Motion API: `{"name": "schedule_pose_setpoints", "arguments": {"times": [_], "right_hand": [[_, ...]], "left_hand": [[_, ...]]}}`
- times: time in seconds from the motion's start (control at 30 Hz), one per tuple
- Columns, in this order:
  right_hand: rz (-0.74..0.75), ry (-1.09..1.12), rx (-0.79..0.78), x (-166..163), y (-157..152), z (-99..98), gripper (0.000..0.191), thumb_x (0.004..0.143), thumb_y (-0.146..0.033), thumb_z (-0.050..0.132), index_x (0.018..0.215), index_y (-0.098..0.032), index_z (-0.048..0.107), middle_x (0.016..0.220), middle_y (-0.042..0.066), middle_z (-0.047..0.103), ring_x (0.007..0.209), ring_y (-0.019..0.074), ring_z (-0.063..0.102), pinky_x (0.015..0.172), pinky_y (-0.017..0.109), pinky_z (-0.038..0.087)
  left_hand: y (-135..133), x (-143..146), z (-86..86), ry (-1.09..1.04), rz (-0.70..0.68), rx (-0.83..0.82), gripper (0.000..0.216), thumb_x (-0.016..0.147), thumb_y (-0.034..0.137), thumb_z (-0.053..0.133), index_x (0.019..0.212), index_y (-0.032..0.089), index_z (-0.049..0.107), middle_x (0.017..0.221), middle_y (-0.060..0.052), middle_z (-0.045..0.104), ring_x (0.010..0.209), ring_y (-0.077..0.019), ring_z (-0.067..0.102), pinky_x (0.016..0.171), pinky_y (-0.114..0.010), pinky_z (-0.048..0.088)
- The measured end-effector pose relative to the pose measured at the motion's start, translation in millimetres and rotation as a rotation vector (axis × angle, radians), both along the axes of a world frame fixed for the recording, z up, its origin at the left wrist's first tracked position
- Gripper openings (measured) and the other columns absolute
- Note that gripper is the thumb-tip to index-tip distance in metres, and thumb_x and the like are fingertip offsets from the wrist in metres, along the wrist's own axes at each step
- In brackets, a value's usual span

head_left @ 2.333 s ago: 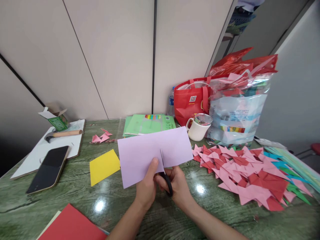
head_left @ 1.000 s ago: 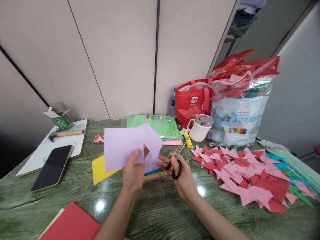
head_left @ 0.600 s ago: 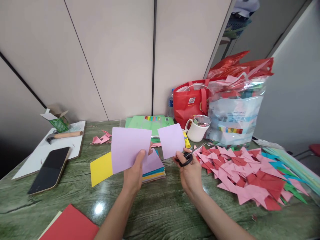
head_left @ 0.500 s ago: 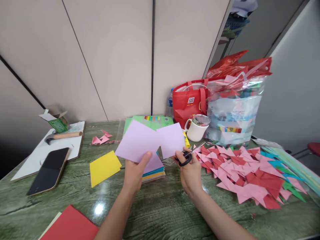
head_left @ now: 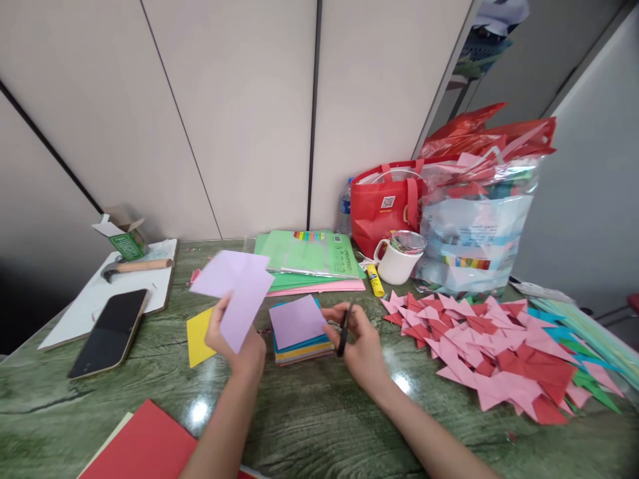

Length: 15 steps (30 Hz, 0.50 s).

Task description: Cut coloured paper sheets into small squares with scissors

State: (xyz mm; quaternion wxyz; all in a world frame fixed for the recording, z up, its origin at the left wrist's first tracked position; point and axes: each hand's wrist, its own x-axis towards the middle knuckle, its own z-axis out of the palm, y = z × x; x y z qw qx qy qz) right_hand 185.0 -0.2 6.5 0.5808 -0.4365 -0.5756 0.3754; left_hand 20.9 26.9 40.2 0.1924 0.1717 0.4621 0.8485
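Note:
Lilac paper pieces are pinched in my left hand, raised over the table left of the middle. Beneath that hand lies a yellow paper sheet, partly covered by it. My right hand is closed around black-handled scissors. Its thumb and fingertip reach the right edge of a lilac sheet on top of a stack of coloured paper squares. Whether they grip that sheet I cannot tell.
Green paper packs, a glue stick, a white mug and bags line the back. Folded pink and red paper pieces spread at right. A phone, hammer and red paper lie left.
My left hand has drawn the lilac pieces left, off the stack; they now overlap in that hand alone. My right hand has let go of the lilac piece and moved left to the stack with the scissors.

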Motion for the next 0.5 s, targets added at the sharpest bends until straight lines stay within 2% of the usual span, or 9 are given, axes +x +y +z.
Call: {"name": "schedule_pose_setpoints", "arguments": {"times": [0.07,0.2,0.27,0.37,0.5], "right_hand": [[0.030,-0.213,0.107,-1.1,-0.9,-7.9,0.029,0.071,-0.018,0.061,0.099,-0.021,0.052,0.099,0.008,0.064,0.092,0.0220,0.059,0.084,0.039,0.044],[0.125,-0.508,0.291,-2.7,-1.4,-21.0,0.039,0.070,-0.006,0.054,0.106,-0.022,0.054,0.104,0.007,0.063,0.108,0.0229,0.051,0.094,0.042,0.038],[0.160,-0.615,0.309,-3.0,-1.4,-23.7,0.045,0.066,0.001,0.049,0.105,-0.021,0.053,0.102,0.007,0.063,0.107,0.0222,0.051,0.094,0.041,0.038],[0.167,-0.738,0.277,-3.1,-1.2,-24.2,0.050,0.059,0.006,0.044,0.101,-0.019,0.055,0.097,0.007,0.064,0.094,0.0218,0.055,0.082,0.036,0.044],[0.135,-0.806,0.230,-3.1,-1.0,-23.0,0.046,0.059,0.004,0.045,0.096,-0.020,0.056,0.086,0.004,0.066,0.081,0.0210,0.057,0.071,0.031,0.046]], "left_hand": [[5.2,-10.5,-0.7,-0.150,0.069,0.025,0.018,0.057,0.013,0.062,0.074,0.017,0.055,0.072,0.001,0.056,0.068,-0.0152,0.058,0.063,-0.033,0.053],[10.0,-21.1,-3.4,-0.344,0.074,-0.095,0.042,0.051,-0.006,0.052,0.085,0.018,0.042,0.078,0.002,0.054,0.065,-0.0134,0.060,0.064,-0.034,0.055],[11.8,-23.8,-5.5,-0.410,0.088,-0.140,0.046,0.051,-0.009,0.046,0.086,0.019,0.037,0.079,0.002,0.053,0.064,-0.0118,0.059,0.062,-0.032,0.056],[15.0,-27.9,-8.7,-0.528,0.100,-0.217,0.042,0.055,-0.009,0.043,0.083,0.020,0.032,0.076,0.002,0.051,0.060,-0.0098,0.057,0.055,-0.028,0.056],[15.8,-30.1,-8.6,-0.657,0.044,-0.270,0.034,0.061,-0.004,0.045,0.079,0.021,0.031,0.073,0.002,0.049,0.058,-0.0092,0.055,0.048,-0.023,0.055]]}}
